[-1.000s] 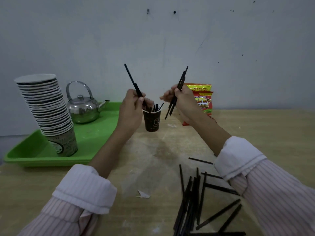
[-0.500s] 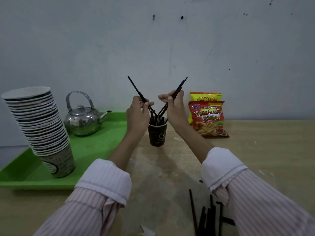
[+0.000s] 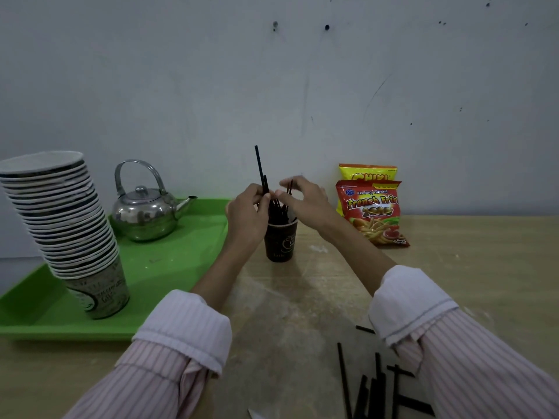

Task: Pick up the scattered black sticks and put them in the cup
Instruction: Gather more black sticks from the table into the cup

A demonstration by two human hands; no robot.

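A dark paper cup (image 3: 281,243) stands on the wooden table with several black sticks in it. My left hand (image 3: 246,214) is at the cup's left rim, pinching black sticks (image 3: 260,169) that stand nearly upright with their lower ends in the cup. My right hand (image 3: 305,201) hovers over the cup's right side with its fingers spread. A stick tip (image 3: 290,187) shows between its thumb and forefinger, apparently not gripped. Several loose black sticks (image 3: 375,388) lie scattered on the table at the lower right, partly hidden by my right sleeve.
A green tray (image 3: 181,267) at the left carries a leaning stack of paper cups (image 3: 60,231) and a steel kettle (image 3: 145,213). Two snack bags (image 3: 375,213) lean on the wall right of the cup. A paper scrap (image 3: 255,414) lies at the bottom edge.
Both hands came together over the cup. The right hand's sticks slid down into it and its fingers spread. The left hand's sticks turned upright. The view tilted up, so the scattered pile sits lower.
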